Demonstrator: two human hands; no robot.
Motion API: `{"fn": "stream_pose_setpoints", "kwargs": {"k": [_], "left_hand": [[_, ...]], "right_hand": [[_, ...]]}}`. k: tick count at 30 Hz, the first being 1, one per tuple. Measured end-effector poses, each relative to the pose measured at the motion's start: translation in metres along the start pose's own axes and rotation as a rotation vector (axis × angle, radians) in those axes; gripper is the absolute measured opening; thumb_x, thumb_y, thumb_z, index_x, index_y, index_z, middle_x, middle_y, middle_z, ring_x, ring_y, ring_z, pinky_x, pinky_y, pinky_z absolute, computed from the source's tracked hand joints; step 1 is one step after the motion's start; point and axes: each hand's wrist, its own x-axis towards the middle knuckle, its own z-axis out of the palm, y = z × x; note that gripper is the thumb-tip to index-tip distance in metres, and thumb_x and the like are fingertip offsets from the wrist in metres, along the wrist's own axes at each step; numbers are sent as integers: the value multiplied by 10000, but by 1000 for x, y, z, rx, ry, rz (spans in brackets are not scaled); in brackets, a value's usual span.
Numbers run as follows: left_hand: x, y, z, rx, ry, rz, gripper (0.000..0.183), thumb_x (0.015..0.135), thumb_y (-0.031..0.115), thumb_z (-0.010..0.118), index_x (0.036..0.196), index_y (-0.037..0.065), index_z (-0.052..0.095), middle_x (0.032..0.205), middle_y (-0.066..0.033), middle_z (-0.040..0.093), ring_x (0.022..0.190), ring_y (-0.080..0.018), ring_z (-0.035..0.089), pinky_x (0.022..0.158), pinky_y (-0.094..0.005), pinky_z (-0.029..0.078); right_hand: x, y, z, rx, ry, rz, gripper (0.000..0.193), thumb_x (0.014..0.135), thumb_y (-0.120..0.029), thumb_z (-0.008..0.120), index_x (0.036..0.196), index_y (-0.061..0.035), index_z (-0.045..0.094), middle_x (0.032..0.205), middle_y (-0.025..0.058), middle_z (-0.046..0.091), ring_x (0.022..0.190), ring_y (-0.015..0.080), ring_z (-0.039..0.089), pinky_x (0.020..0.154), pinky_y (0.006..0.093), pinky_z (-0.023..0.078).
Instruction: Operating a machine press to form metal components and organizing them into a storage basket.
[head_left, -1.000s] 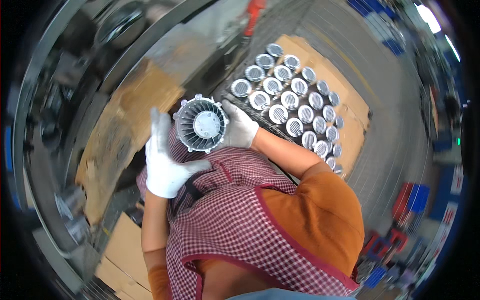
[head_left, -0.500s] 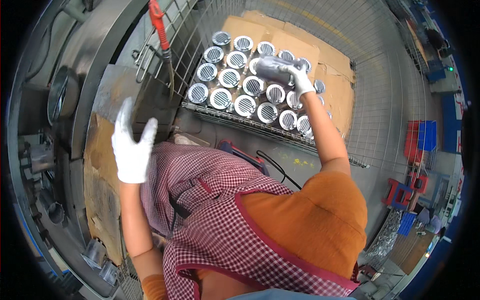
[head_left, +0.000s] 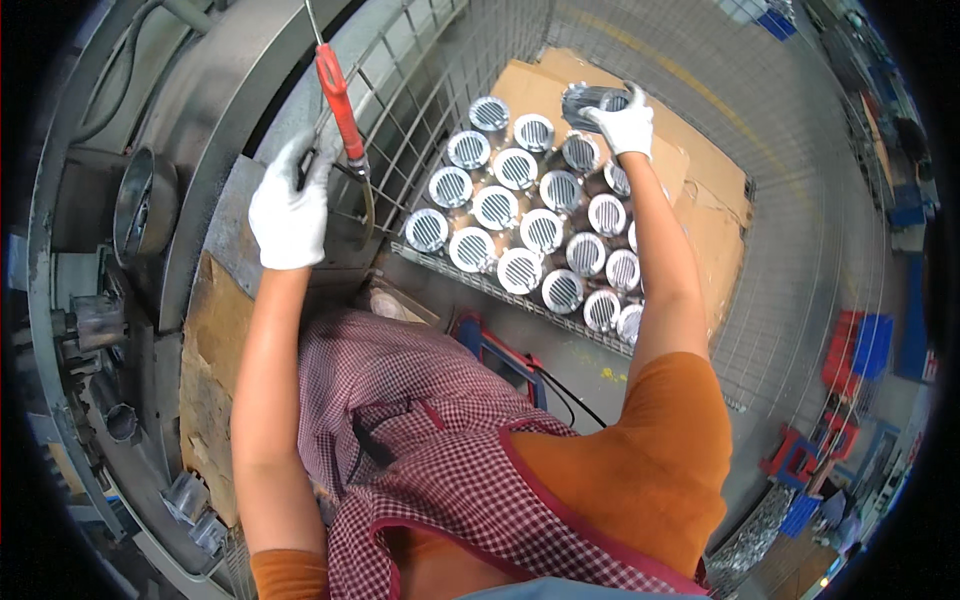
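Note:
My right hand (head_left: 626, 125), in a white glove, grips a shiny metal cylinder (head_left: 583, 104) lying sideways over the far part of the cage. Below and left of it, several like cylinders (head_left: 496, 208) stand upright in rows, their round silver ends slatted. They rest on cardboard (head_left: 700, 208) in the wire cage. White-gloved too, my left hand (head_left: 288, 215) is raised at the cage's left side, thumb and fingers apart. Close by its fingertips hangs a red-handled tool (head_left: 338, 95) with a metal tip. Something dark shows between the fingers; I cannot tell if they touch it.
Wire mesh walls (head_left: 400, 115) surround the cylinders. Along the left runs a metal bench with a round metal bowl (head_left: 146, 205) and a worn brown board (head_left: 212, 370). A red and blue frame (head_left: 500, 355) with a black cable is below the cage. Red and blue bins (head_left: 858, 350) stand far right.
My right hand has carried the cylinder farther from me, beyond the rows. My left hand has risen to the red-handled tool. The view has shifted, moving the cage lower and right.

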Motion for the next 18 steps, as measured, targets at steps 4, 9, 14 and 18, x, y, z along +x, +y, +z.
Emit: {"fn": "stream_pose_setpoints", "kwargs": {"k": [4,9,14,18], "left_hand": [[-1,3,3,68,23,-23,393,826,255,740,1130,23,654,1015,-117,695,866,-171,661,807,-296,511],[1,6,-1,132,59,98,274,797,230,718,1010,60,694,792,-166,647,679,-332,611,636,-403,481],[4,7,-9,207,-4,172,292,740,92,781,987,-8,661,837,-154,666,701,-293,623,651,-370,490],[2,-2,-9,226,-26,194,320,719,67,792,999,13,648,842,-144,670,680,-288,612,625,-371,474]], "right_hand": [[29,-42,62,-81,-75,-15,887,555,-492,786,1326,-171,485,1267,210,510,1164,382,524,977,431,452],[61,-69,134,-214,-139,-36,799,613,-497,745,1314,-204,498,1260,181,520,1165,365,523,968,435,457],[66,-83,174,-300,-225,-79,739,644,-498,757,1289,-232,515,1231,163,536,1149,363,530,952,423,472],[75,-69,202,-341,-416,-105,775,644,-524,764,1308,-207,524,1349,179,480,1216,356,502,984,424,452]]}}
